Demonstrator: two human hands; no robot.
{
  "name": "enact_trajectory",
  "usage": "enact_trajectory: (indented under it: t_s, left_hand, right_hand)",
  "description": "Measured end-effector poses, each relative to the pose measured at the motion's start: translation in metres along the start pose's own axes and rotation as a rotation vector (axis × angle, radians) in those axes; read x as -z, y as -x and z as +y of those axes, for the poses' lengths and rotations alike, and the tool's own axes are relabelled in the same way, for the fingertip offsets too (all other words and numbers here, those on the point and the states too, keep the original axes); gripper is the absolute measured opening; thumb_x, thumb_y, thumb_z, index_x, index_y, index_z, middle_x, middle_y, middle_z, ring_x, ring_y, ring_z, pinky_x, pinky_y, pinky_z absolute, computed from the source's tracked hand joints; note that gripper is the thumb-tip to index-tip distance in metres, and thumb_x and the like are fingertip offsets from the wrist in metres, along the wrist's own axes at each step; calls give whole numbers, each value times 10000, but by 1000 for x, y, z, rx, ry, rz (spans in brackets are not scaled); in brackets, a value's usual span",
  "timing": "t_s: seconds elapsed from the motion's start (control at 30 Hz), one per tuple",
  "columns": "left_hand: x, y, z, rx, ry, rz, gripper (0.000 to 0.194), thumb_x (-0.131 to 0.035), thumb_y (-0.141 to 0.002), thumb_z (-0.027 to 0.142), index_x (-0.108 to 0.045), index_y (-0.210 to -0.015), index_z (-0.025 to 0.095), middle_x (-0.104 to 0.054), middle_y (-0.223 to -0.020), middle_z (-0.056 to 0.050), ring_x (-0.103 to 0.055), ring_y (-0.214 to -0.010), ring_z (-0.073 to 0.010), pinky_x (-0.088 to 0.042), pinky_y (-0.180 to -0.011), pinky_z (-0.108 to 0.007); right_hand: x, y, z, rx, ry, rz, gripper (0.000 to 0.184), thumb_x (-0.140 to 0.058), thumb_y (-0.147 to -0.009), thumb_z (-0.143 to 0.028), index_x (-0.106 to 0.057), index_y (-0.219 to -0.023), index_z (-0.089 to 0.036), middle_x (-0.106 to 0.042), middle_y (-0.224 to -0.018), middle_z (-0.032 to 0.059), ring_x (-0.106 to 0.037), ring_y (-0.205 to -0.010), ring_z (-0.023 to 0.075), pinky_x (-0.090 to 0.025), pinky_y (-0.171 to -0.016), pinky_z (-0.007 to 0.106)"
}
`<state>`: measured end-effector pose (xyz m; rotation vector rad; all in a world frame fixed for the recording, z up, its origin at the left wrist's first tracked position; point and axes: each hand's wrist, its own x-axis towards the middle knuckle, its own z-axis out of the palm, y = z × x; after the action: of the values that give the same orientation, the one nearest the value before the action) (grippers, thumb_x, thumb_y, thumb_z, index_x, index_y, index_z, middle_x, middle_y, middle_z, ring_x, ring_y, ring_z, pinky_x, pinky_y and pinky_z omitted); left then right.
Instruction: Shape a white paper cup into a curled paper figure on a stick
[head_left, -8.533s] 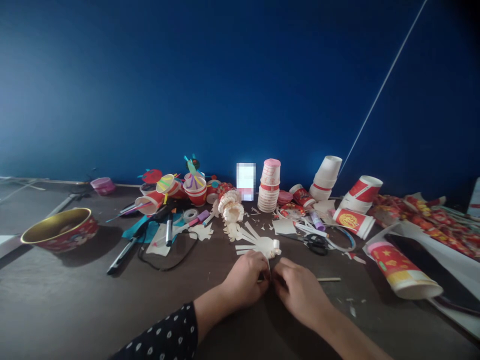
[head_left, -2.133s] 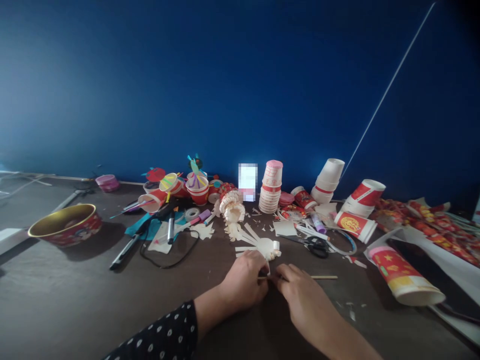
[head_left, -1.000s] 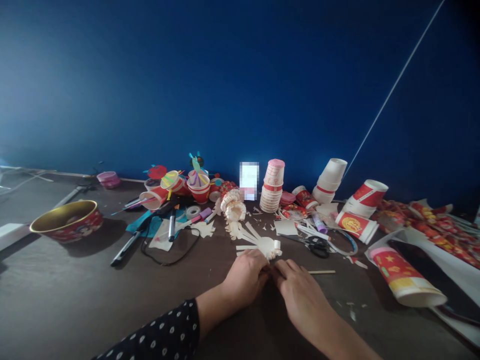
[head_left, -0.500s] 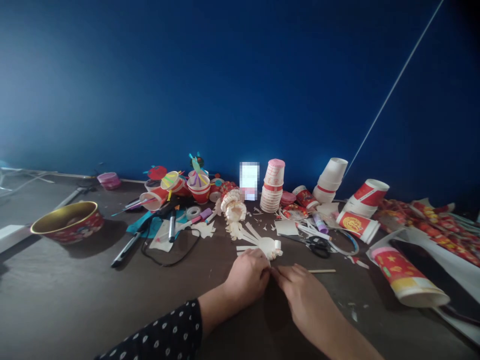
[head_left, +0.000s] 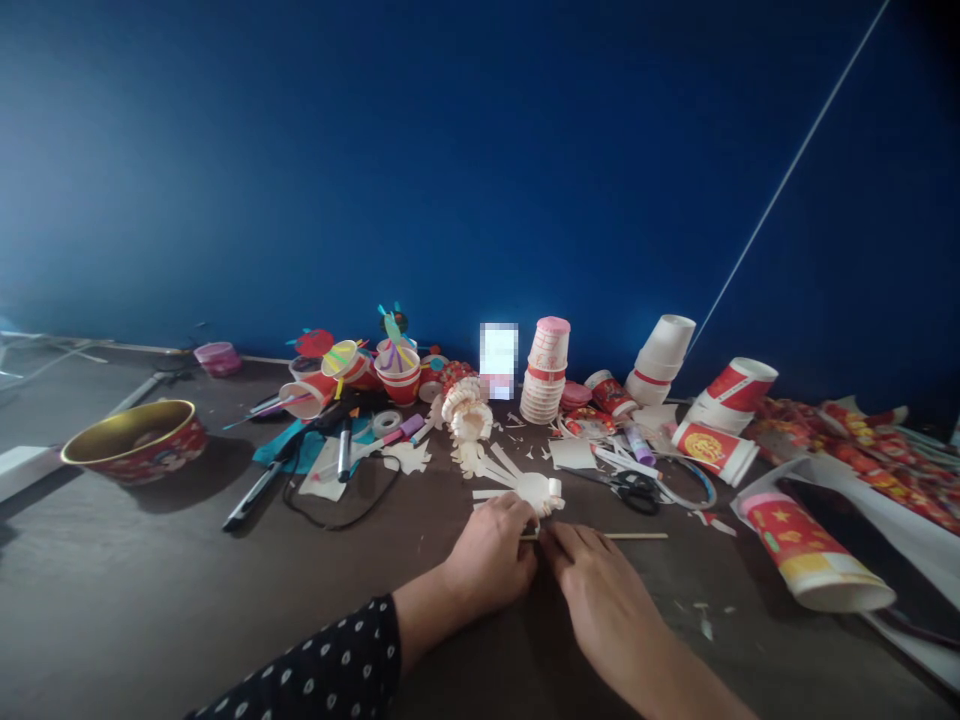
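Near the table's centre lies a white paper cutout (head_left: 534,490) with strips fanning out and a few curled ends on its right. My left hand (head_left: 499,545) is closed at its lower edge, fingers bent over the near strips. My right hand (head_left: 596,570) is closed too, its fingertips at a thin wooden stick (head_left: 637,536) running beneath them toward the left hand. A bit of the paper seems to bend around the stick between both hands; the fingers hide the exact contact. Just beyond stands a curled white paper piece (head_left: 469,415).
To the right lie black-handled scissors (head_left: 637,492), a glue stick (head_left: 641,445) and a red patterned cup (head_left: 817,555). Stacked paper cups (head_left: 543,390) stand at the back. On the left are a gold-lined bowl (head_left: 139,445), a craft knife (head_left: 259,495) and a marker (head_left: 344,450).
The stick has shifted slightly left, and its left end now shows by my left hand. My right hand has moved slightly left and its fingers have rolled a little; the cutout stays put.
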<state>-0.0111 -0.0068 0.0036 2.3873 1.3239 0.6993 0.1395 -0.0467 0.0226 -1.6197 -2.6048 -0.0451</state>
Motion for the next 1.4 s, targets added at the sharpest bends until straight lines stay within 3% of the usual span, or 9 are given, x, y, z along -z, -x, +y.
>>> enact_trajectory:
  t_s: [0.1, 0.2, 0.47, 0.73, 1.13, 1.3, 1.4]
  left_hand:
    - [-2, -1, -1, -5, 1, -4, 89, -488, -717, 97, -546, -740, 161, -567, -795, -49, -519, -759, -175, -409, -682, -261]
    - [-1, -2, -1, 1, -5, -22, 99, -486, -760, 95, -544, -704, 153, -569, -784, -52, -515, -754, -171, -411, -682, -258]
    - [15, -4, -4, -85, -59, -95, 40, -569, -743, 124, -546, -763, 151, -596, -850, -61, -510, -852, -204, -426, -765, -303]
    - [17, -6, -5, -142, -212, -189, 114, -459, -805, 94, -566, -782, 127, -611, -839, -86, -547, -804, -201, -447, -748, -305]
    - [8, -5, -13, -57, -9, 47, 177, -442, -829, 95, -607, -865, 149, -608, -830, -61, -566, -773, -169, -456, -695, -263]
    - [14, -2, -5, -249, -28, 201, 134, -493, -788, 123, -620, -815, 151, -579, -863, -66, -514, -801, -178, -441, -722, -298]
    - [16, -2, -4, -378, -102, 197, 101, -532, -729, 105, -614, -706, 160, -587, -881, -54, -483, -815, -187, -416, -721, -318]
  right_hand:
    - [2, 0, 0, -11, -6, 34, 352, -404, -854, -56, -617, -1113, -165, -581, -1135, 95, -496, -1011, 220, -351, -882, 337]
    - [3, -1, 1, -11, 4, 13, 334, -409, -862, -79, -625, -1099, -174, -604, -1064, 87, -500, -951, 223, -375, -833, 345]
    - [0, -5, 1, 11, 48, -13, 328, -394, -866, -63, -617, -1090, -152, -603, -1047, 87, -506, -907, 214, -390, -809, 337]
    - [-5, -5, 3, 19, 71, 1, 326, -423, -848, -53, -604, -1104, -144, -603, -1047, 77, -505, -917, 221, -398, -812, 342]
    - [-7, -5, 5, 34, 104, 23, 301, -430, -855, -56, -614, -1079, -139, -611, -1042, 73, -520, -889, 204, -402, -793, 312]
    - [-11, -7, 5, 38, 104, 48, 263, -448, -867, -101, -626, -1048, -172, -621, -1001, 66, -521, -894, 209, -395, -776, 318]
    - [-12, -8, 5, 34, 93, 73, 265, -439, -869, -94, -632, -1030, -179, -617, -1015, 62, -518, -898, 202, -387, -778, 318]
